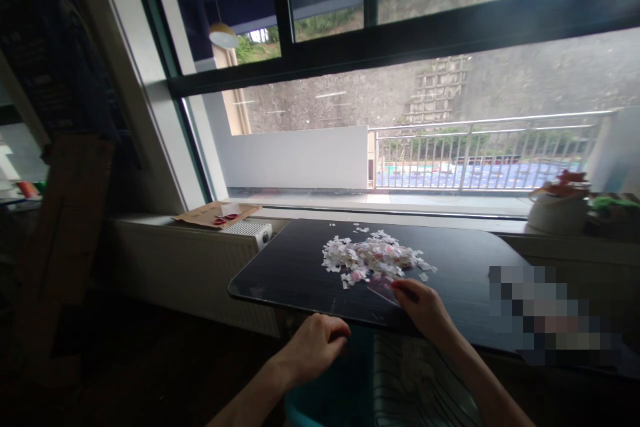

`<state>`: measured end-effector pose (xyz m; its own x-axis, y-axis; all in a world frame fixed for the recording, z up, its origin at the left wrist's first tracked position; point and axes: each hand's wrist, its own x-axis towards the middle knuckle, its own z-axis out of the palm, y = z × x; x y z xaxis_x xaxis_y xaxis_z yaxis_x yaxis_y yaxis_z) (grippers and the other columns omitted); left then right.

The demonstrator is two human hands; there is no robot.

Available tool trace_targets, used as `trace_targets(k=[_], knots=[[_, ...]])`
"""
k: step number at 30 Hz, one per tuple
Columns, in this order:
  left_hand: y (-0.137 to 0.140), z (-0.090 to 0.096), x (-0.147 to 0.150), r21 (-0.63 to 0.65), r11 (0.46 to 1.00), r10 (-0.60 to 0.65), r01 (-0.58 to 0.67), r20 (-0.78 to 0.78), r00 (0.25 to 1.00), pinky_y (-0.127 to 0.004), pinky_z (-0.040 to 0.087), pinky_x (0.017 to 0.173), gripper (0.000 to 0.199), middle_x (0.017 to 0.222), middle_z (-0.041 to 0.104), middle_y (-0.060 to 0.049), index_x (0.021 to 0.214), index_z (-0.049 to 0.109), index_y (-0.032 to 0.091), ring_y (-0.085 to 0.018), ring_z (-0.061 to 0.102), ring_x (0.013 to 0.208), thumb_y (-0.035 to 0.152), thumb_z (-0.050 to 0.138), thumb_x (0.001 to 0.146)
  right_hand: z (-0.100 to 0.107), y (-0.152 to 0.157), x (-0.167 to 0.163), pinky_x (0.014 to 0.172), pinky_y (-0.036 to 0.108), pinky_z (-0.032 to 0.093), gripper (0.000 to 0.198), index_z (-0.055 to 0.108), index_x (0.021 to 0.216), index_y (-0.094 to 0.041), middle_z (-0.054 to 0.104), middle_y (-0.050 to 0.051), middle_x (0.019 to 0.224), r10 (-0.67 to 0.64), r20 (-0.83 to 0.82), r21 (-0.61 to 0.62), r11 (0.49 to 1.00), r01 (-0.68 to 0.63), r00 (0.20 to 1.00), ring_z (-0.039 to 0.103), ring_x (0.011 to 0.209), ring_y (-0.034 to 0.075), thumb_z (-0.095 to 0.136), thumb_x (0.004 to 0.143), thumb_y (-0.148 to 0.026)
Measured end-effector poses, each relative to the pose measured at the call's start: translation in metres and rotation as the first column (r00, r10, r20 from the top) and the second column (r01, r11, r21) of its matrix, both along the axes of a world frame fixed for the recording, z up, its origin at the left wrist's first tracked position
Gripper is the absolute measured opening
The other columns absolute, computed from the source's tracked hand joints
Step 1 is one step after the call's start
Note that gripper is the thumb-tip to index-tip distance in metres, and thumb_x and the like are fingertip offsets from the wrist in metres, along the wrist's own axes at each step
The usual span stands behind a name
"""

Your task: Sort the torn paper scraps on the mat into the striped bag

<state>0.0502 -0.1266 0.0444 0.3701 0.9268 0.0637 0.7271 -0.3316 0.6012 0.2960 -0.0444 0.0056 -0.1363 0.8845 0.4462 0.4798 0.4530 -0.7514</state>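
Observation:
On the dark tabletop (295, 267) lies a loose heap of small white paper scraps (385, 250), some with pink or reddish patches. My right hand (423, 307) is closed at the heap's near edge, pinching a thin, clear piece of plastic (383, 289) with a pinkish tint. That plastic lies against the nearest scraps; whether it is a bag or a flat sheet I cannot tell. Just off the table's front edge is my left hand (317, 350), its fingers curled in. Anything inside those fingers is hidden. Below both hands stands a teal bin (305, 403).
Red-handled scissors (226, 219) rest on brown paper (200, 213) on the sill beside a white radiator (200, 263). A pale pot (557, 210) stands on the sill at right. Striped cloth (425, 387) shows below the table. Cardboard (70, 227) leans at left.

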Motion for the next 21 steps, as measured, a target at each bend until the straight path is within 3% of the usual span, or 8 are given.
trace_targets(k=[5, 10, 13, 16, 19, 21], knots=[[0.0001, -0.0017, -0.0017, 0.015, 0.999, -0.047, 0.047, -0.014, 0.999, -0.024, 0.046, 0.079, 0.041, 0.091, 0.072, -0.001, 0.094, 0.071, 0.02, -0.016, 0.065, 0.087, 0.009, 0.04, 0.071, -0.0003, 0.0003, -0.0001, 0.07, 0.03, 0.051, 0.028, 0.074, 0.086, -0.019, 0.074, 0.006, 0.084, -0.005, -0.026, 0.011, 1.0, 0.005, 1.0, 0.067, 0.076, 0.022, 0.056, 0.078, -0.039], [-0.0005, -0.0032, 0.0006, -0.024, 0.999, -0.029, 0.028, -0.061, 0.998, -0.024, 0.047, 0.07, 0.038, 0.077, 0.071, 0.0, 0.083, 0.072, 0.02, -0.016, 0.065, 0.074, 0.008, 0.039, 0.067, 0.0005, -0.0003, -0.0006, 0.068, 0.03, 0.05, 0.028, 0.074, 0.085, -0.019, 0.074, 0.006, 0.083, -0.006, -0.021, 0.0, 1.0, 0.006, 1.0, 0.067, 0.076, 0.023, 0.056, 0.078, -0.039], [-0.0004, -0.003, 0.0004, -0.044, 0.999, -0.018, 0.016, -0.067, 0.998, -0.025, 0.048, 0.074, 0.035, 0.092, 0.072, 0.0, 0.096, 0.07, 0.022, -0.018, 0.065, 0.084, 0.015, 0.049, 0.069, 0.0014, -0.0007, -0.0005, 0.069, 0.031, 0.05, 0.028, 0.074, 0.087, -0.019, 0.074, 0.006, 0.085, -0.003, -0.015, -0.008, 1.0, 0.003, 1.0, 0.067, 0.077, 0.023, 0.055, 0.079, -0.039], [-0.0004, -0.0029, -0.0002, -0.03, 0.999, -0.022, 0.019, -0.107, 0.994, -0.027, 0.047, 0.082, 0.045, 0.109, 0.069, -0.003, 0.11, 0.066, 0.023, -0.022, 0.063, 0.098, 0.017, 0.058, 0.066, 0.0029, -0.0016, -0.0002, 0.07, 0.031, 0.05, 0.029, 0.074, 0.087, -0.019, 0.074, 0.006, 0.085, -0.007, -0.012, -0.014, 1.0, 0.007, 1.0, 0.067, 0.077, 0.023, 0.055, 0.079, -0.04], [-0.0009, -0.002, 0.0009, -0.003, 1.0, 0.007, -0.008, -0.145, 0.989, -0.028, 0.048, 0.079, 0.027, 0.085, 0.073, -0.001, 0.097, 0.071, 0.024, -0.021, 0.066, 0.085, 0.024, 0.053, 0.077, 0.0033, -0.0021, -0.0005, 0.069, 0.031, 0.051, 0.029, 0.074, 0.087, -0.02, 0.074, 0.006, 0.084, -0.003, -0.023, -0.018, 1.0, 0.003, 1.0, 0.067, 0.077, 0.024, 0.055, 0.078, -0.04], [-0.0013, -0.0002, 0.0022, 0.019, 1.0, 0.013, -0.011, -0.111, 0.994, -0.027, 0.048, 0.076, 0.028, 0.071, 0.071, 0.001, 0.091, 0.072, 0.025, -0.019, 0.066, 0.077, 0.024, 0.045, 0.082, 0.0023, -0.0019, -0.0016, 0.07, 0.031, 0.051, 0.028, 0.074, 0.086, -0.02, 0.074, 0.006, 0.084, 0.0, -0.034, -0.017, 1.0, 0.0, 0.999, 0.067, 0.077, 0.023, 0.056, 0.078, -0.039]])
